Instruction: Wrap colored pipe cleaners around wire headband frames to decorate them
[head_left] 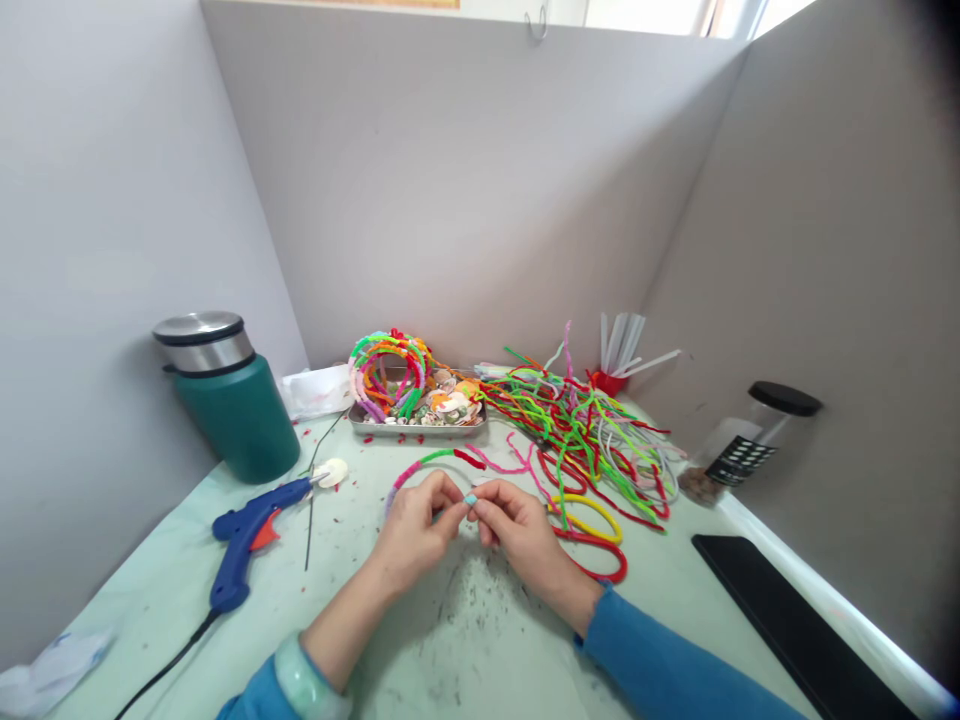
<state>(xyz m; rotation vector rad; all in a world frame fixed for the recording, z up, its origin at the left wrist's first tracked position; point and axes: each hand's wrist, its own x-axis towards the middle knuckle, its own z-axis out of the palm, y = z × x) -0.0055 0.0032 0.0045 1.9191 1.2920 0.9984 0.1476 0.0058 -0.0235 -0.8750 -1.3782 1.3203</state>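
My left hand and my right hand meet at the middle of the table, fingertips pinched together on a headband wrapped in pink, green and red pipe cleaner. A small light-blue bit shows between the fingertips of both hands. The headband arcs up and away from my hands toward the metal tray. Both hands are closed in a pinch.
A blue glue gun lies left, its nozzle at a white shell. A teal flask stands far left. The tray holds shells and wrapped headbands. Loose pipe cleaners, plain headbands, a jar, a black pad lie right.
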